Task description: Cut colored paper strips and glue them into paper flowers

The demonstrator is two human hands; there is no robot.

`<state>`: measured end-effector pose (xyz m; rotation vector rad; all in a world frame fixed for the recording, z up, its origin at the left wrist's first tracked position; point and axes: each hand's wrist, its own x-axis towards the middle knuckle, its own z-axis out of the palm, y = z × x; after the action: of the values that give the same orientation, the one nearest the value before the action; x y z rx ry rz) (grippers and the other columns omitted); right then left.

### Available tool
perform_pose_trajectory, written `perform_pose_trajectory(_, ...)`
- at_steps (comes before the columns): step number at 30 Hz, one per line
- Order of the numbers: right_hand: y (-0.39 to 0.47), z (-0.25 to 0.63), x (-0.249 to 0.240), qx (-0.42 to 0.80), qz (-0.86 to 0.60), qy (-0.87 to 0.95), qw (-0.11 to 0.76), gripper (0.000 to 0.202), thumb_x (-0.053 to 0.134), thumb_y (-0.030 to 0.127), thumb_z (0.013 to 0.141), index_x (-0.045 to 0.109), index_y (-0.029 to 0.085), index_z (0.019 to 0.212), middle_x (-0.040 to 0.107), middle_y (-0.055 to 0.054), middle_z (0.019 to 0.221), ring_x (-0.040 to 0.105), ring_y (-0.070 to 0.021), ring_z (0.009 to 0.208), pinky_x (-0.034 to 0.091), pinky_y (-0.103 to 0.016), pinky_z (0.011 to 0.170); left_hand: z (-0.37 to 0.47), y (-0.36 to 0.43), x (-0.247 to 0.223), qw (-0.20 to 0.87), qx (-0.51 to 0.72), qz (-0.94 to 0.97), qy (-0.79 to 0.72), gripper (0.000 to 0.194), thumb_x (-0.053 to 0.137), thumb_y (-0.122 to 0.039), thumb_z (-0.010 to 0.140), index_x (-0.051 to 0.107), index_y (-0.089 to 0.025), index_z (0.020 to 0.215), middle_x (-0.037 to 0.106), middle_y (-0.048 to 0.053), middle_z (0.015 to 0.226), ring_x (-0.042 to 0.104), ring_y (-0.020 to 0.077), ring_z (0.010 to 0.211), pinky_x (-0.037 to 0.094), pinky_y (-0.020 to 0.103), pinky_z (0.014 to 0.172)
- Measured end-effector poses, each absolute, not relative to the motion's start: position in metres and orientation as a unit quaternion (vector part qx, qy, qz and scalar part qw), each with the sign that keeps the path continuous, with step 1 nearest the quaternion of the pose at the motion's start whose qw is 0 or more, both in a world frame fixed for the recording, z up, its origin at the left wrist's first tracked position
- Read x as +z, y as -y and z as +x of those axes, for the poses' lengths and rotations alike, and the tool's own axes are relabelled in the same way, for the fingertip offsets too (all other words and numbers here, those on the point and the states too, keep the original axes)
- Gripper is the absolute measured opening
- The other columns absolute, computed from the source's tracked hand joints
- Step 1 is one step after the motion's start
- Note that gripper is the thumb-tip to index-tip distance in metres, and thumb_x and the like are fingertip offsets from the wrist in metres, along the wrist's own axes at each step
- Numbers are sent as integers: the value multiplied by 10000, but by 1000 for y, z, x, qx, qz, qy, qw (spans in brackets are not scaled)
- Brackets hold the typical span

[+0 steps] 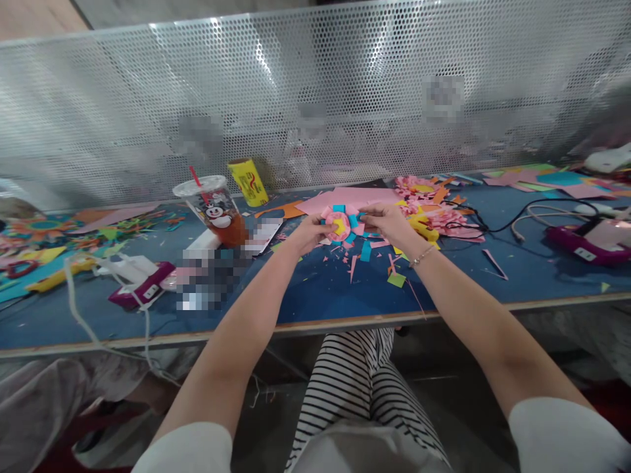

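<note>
A paper flower (338,226) with a yellow centre and pink and blue petals is held just above the blue table (315,299). At its left edge, my left hand (311,234) is closed with the fingers pinching the petals. My right hand (389,223) grips the petals on the opposite side, thumb and fingers together. Behind the flower lie sheets of pink paper (367,195). Beneath and in front of it are paper scraps, among them a blue piece (365,251) and a green one (396,280).
Left of my hands stands a plastic cup (217,213) with a red straw, near a yellow container (248,182). Purple power strips lie left (140,286) and right (586,246), with trailing cables. Pink fringed paper flowers (419,187) sit at right. A perforated metal screen (315,85) closes the back.
</note>
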<state>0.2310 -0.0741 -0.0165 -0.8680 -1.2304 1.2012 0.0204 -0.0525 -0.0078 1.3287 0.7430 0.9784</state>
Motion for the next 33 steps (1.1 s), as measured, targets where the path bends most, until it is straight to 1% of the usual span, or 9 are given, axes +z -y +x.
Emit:
perform_pose_trajectory(5, 74, 230, -17, 487, -368, 541, 578, 243, 760, 223, 578, 698, 177, 809, 679, -4, 685, 612, -93, 562, 546, -221, 556, 20, 53, -8, 606, 418, 601, -312, 339, 793, -214, 490, 642, -122, 779, 652, 32, 693, 605, 126, 600, 478, 259, 606)
perform_pose_trajectory(8, 73, 232, -17, 406, -385, 577, 595, 234, 735, 237, 607, 707, 185, 833, 676, -1, 693, 616, -104, 585, 544, -247, 600, 20, 53, -7, 553, 399, 674, -284, 242, 758, -253, 552, 633, -122, 713, 647, 41, 672, 609, 148, 614, 484, 300, 647)
perform_pose_trajectory(10, 74, 232, -15, 330, -393, 600, 614, 214, 715, 243, 632, 714, 203, 843, 683, -4, 732, 629, -122, 639, 542, -276, 662, 19, 52, -6, 469, 417, 726, -283, 187, 723, -257, 591, 645, -133, 707, 655, 45, 698, 618, 171, 675, 484, 324, 697)
perform_pose_trajectory(14, 88, 232, -4, 209, -366, 636, 646, 127, 670, 240, 692, 722, 264, 805, 691, 0, 835, 633, -163, 840, 501, -337, 849, 16, 51, -3, 213, 460, 800, -320, 132, 650, -187, 636, 678, -192, 764, 673, 41, 853, 606, 190, 875, 450, 348, 849)
perform_pose_trajectory(17, 100, 230, 2, 176, -335, 666, 643, 126, 679, 226, 691, 723, 306, 780, 683, 9, 883, 615, -169, 906, 460, -357, 934, 13, 56, -1, 69, 447, 829, -329, 133, 572, -186, 727, 683, -223, 790, 659, 55, 975, 573, 187, 992, 411, 363, 929)
perform_pose_trajectory(20, 106, 229, 2, 179, -317, 693, 622, 139, 689, 233, 689, 721, 331, 782, 674, 13, 930, 596, -183, 948, 444, -384, 966, 11, 61, 0, -11, 453, 828, -331, 167, 512, -232, 803, 678, -245, 811, 638, 58, 1026, 542, 188, 1059, 403, 374, 940)
perform_pose_trajectory(24, 106, 228, -2, 186, -304, 723, 592, 146, 674, 255, 709, 717, 344, 815, 663, 16, 974, 585, -184, 972, 439, -394, 975, 11, 64, 1, -24, 474, 827, -301, 157, 519, -271, 817, 674, -255, 801, 633, 64, 1020, 543, 197, 1048, 401, 384, 936)
perform_pose_trajectory(28, 105, 228, -3, 176, -294, 748, 568, 147, 644, 265, 736, 716, 339, 841, 654, 8, 997, 581, -173, 968, 439, -383, 969, 13, 65, 3, 12, 480, 827, -294, 121, 557, -274, 793, 675, -245, 787, 642, 68, 1003, 562, 200, 1016, 404, 387, 926)
perform_pose_trajectory(33, 104, 227, -1, 171, -289, 763, 552, 155, 614, 248, 753, 713, 333, 837, 665, 6, 941, 588, -164, 925, 453, -363, 932, 16, 66, 5, 60, 474, 819, -318, 80, 594, -221, 733, 672, -221, 752, 659, 65, 977, 579, 196, 987, 413, 360, 913)
